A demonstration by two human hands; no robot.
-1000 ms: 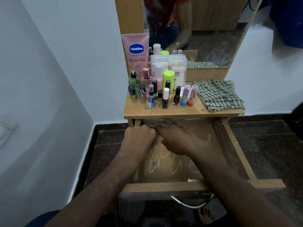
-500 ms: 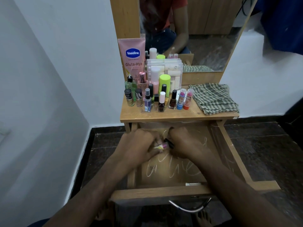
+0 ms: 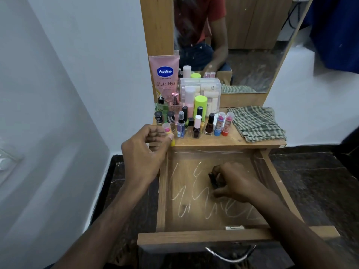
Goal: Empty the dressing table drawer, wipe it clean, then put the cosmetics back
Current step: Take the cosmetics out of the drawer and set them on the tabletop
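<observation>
Against a white wall, the pale wooden tabletop (image 3: 233, 139) holds most cosmetics already — the left hand (image 3: 144, 150) pinches a yellow-based lip balm tube (image 3: 168, 133) toward them while the right hand (image 3: 236, 181) grips a dark item (image 3: 212, 178) inside the chalk-scribbled wooden drawer (image 3: 204, 210).

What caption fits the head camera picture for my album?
Left hand lifts a lip balm to the tabletop while right hand grips a dark item in the chalk-marked drawer.

Matt, chalk-scrawled wooden drawer (image 3: 196, 222) at lower centre; curved shiny metal handle (image 3: 229, 256); green checked woven cloth (image 3: 256, 123) at right.
</observation>
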